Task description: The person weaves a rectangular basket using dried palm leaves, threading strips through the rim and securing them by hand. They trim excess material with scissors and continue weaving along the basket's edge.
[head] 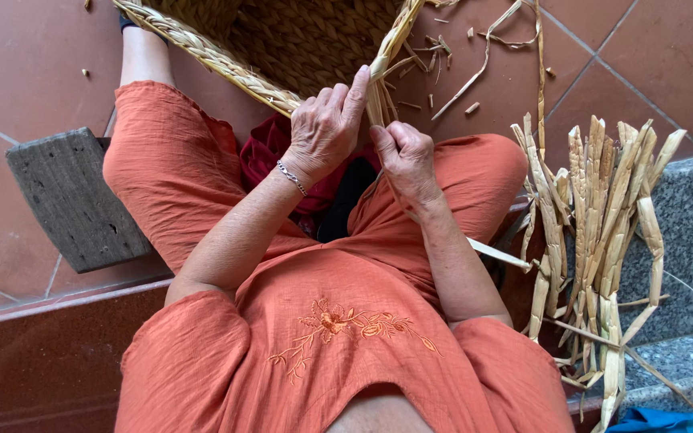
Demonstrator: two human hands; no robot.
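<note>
Weaving the basket (pixel 298 40) rim: my left hand (pixel 324 128) and right hand (pixel 405 156) both pinch the straw strand (pixel 378 100) at twelve o'clock; next, I judge, a tight tuck.

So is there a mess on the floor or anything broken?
A bit of a mess, yes: short snipped bits and a long loose strand of dry straw lie scattered on the red floor tiles beside the woven basket. Nothing looks broken. The left hand and right hand both grip a straw strip.

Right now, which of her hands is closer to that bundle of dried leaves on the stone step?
Right. The right hand grips the strands on the side toward the bundle of dried leaves; the left hand sits farther off, beyond it.
</note>
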